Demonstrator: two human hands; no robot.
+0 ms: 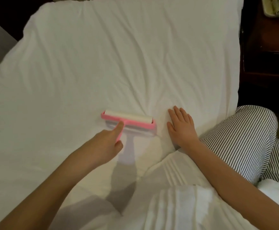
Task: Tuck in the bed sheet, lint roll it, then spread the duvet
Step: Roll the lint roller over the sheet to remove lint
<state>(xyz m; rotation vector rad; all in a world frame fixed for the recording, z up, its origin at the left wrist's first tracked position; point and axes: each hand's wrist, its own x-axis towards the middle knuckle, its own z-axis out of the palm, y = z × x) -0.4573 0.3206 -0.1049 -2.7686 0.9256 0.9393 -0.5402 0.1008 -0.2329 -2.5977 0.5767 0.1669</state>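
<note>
A white bed sheet (118, 55) covers the mattress and shows long creases. My left hand (105, 143) grips the pink handle of a lint roller (128, 119), with the index finger stretched along the handle toward the head. The roller's white sticky drum lies flat on the sheet near the middle of the bed. My right hand (182, 127) rests flat on the sheet just right of the roller, fingers spread, holding nothing. A bunched white duvet (177, 196) with ribbed stitching lies at the near edge, under my arms.
My knee in striped trousers (245, 138) rests on the bed's right side. A dark wooden nightstand (268, 47) stands to the right of the bed, with a pale bundle (276, 7) on it. Dark floor shows at the far left.
</note>
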